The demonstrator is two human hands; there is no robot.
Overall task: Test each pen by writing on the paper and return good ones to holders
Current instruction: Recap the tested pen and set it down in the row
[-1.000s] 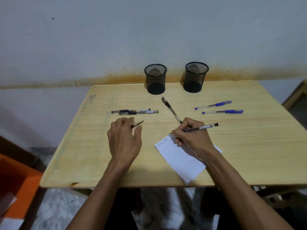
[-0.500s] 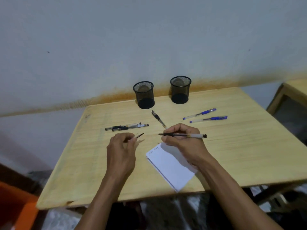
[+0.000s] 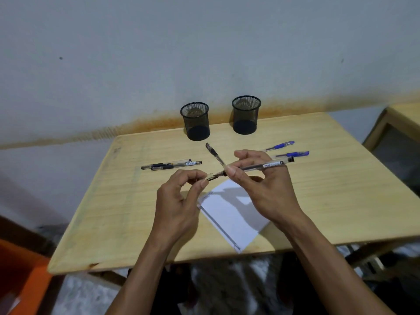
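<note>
My right hand holds a clear black-ink pen level above the table, tip pointing left. My left hand pinches the pen's cap right at that tip. Below both hands lies the white paper with a few scribbles at its top left corner. Two black pens lie side by side at the left, and one black pen lies slanted in the middle. At the right lie two blue pens. Two black mesh holders, the left holder and the right holder, stand empty by the wall.
The wooden table stands against a grey wall. Another wooden piece of furniture is at the right edge. An orange object sits on the floor at the lower left.
My right hand lifted the pen off the paper and turned it level. My left hand rose from the table with the cap and brought it up to the pen's tip.
</note>
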